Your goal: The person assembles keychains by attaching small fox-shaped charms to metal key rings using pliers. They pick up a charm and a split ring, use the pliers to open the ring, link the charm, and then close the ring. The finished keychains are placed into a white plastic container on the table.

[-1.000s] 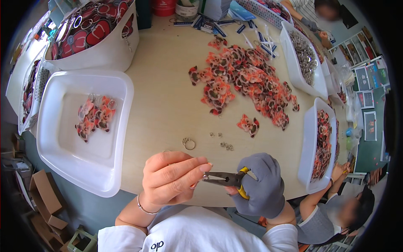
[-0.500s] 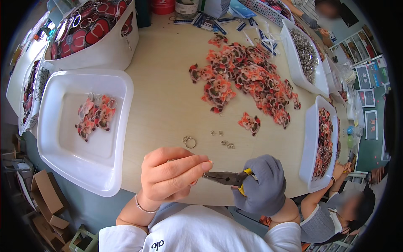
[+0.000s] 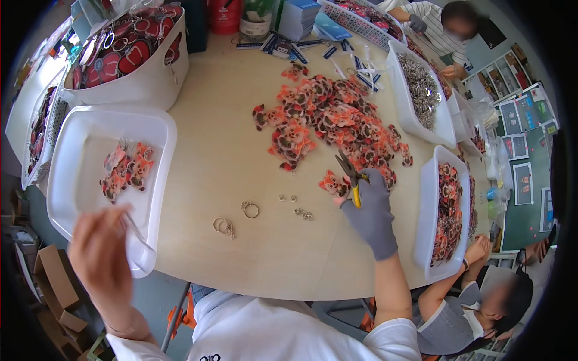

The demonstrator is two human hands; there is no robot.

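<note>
My left hand (image 3: 102,253), bare and smeared by motion, is over the near edge of the white tray (image 3: 162,174). A thin blurred streak shows beside its fingers; I cannot make out what it is. Inside the tray lie several orange-and-red cartoon animal charms (image 3: 125,171) with rings. My right hand (image 3: 370,213), in a grey glove with bare fingertips, grips pliers (image 3: 356,191) with yellow handles, jaws pointing away from me. Its fingertips are at a single animal charm (image 3: 330,182) beside the big charm pile (image 3: 343,114). Key rings (image 3: 250,209) and small metal links (image 3: 304,214) lie nearer me.
A white basket (image 3: 129,87) of red keychains stands at far left. At right are a white bin of metal rings (image 3: 421,78) and a bin of charms (image 3: 447,210). Two people sit beyond them. Small packets (image 3: 283,48) and blue booklets (image 3: 298,18) lie at the back.
My hands have parted: the left has swung left to the tray, and the right has carried the pliers forward to the single charm. Rings previously behind my left hand now show. The view has shifted slightly.
</note>
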